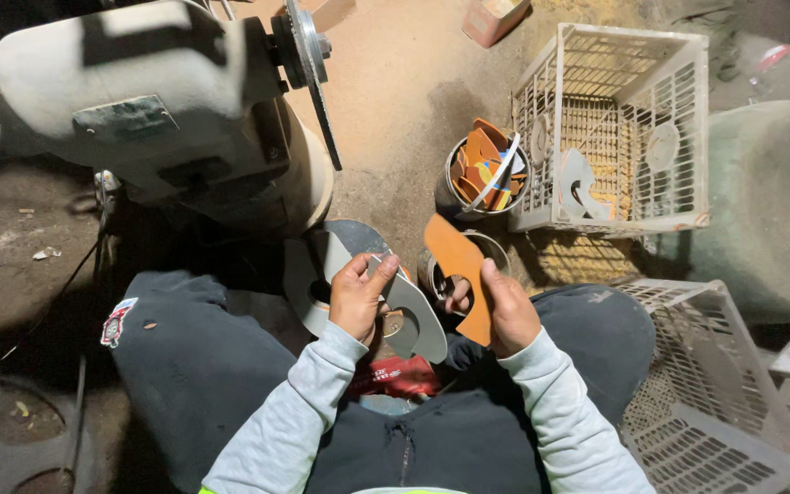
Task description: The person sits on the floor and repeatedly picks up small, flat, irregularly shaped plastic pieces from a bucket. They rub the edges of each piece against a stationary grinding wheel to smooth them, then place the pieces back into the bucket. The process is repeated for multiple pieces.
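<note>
Grey, flat and curved like a crescent, a thin sheet-metal piece (409, 311) is pinched in the left hand (357, 297), thumb on top and fingers under, just above the person's lap. At 3 o'clock from it, the right hand (505, 311) is closed around a rust-orange curved leather-like strip (459, 274), which stands nearly upright; the 2 hands sit near each other but do not touch. A second grey curved piece (308, 284) lies under the left hand, at its 9 o'clock. At 12 o'clock from the hands stands a round metal can full of orange offcuts (482, 169), and a second round can (482, 252) sits just behind the strip. A white slatted plastic crate (614, 119) with pale cut shapes inside is at 1 o'clock, another white crate (706, 384) at 4 o'clock. A large cream-painted motor machine with a thin metal disc on its shaft (166, 101) fills 10 to 11 o'clock. I judge the risk to be the sheet's thin edge: bare fingers sliding along it could be cut, and the disc is close enough that a raised hand or sleeve could meet it. The orange strip, gripped low, might tip or slip out.
</note>
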